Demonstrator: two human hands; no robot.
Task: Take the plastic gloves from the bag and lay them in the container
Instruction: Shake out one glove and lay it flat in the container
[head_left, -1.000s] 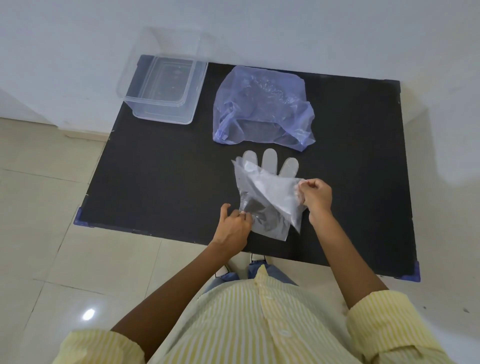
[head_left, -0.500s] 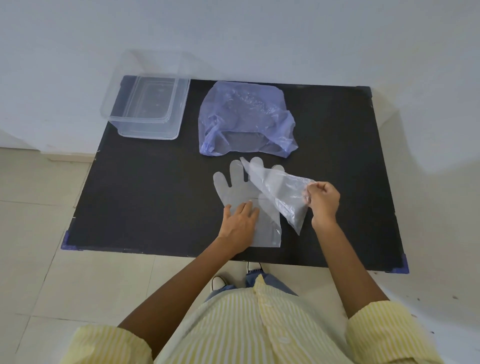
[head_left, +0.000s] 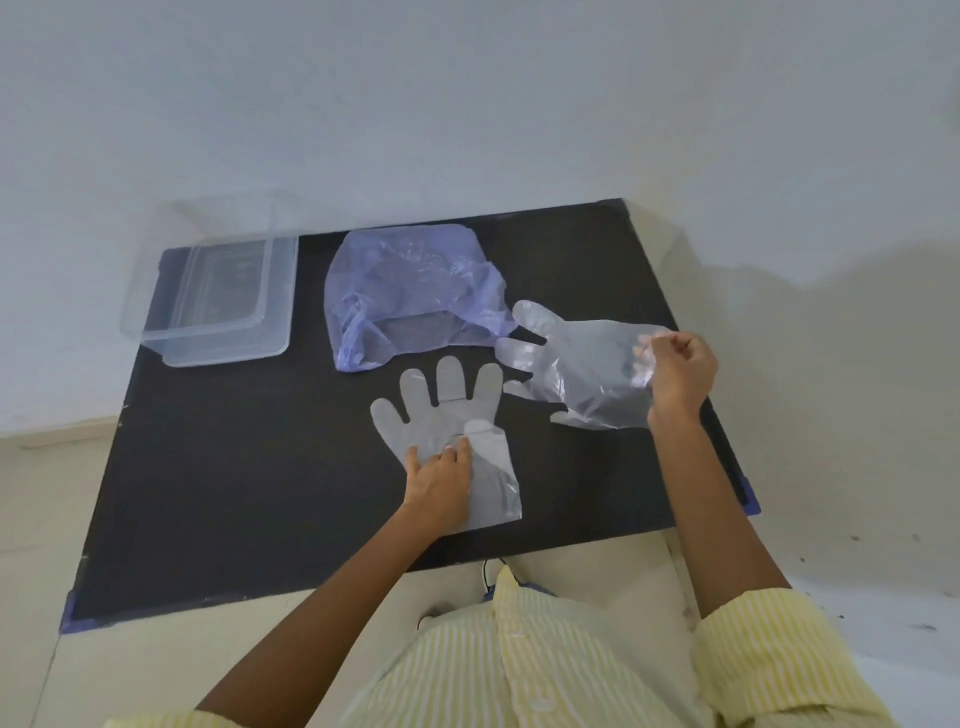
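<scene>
Two plastic gloves, stacked a second ago, are now coming apart: the left hand, fingers flat, is pressing the lower glove onto the black tabletop while the right hand is pinching the peeled glove beside the purple bag. Neither is lying in the clear container, standing well apart at far left.

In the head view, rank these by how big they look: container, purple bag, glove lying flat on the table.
Largest: container and purple bag, about alike, so unranked.
Smallest: flat glove under the left hand.
</scene>
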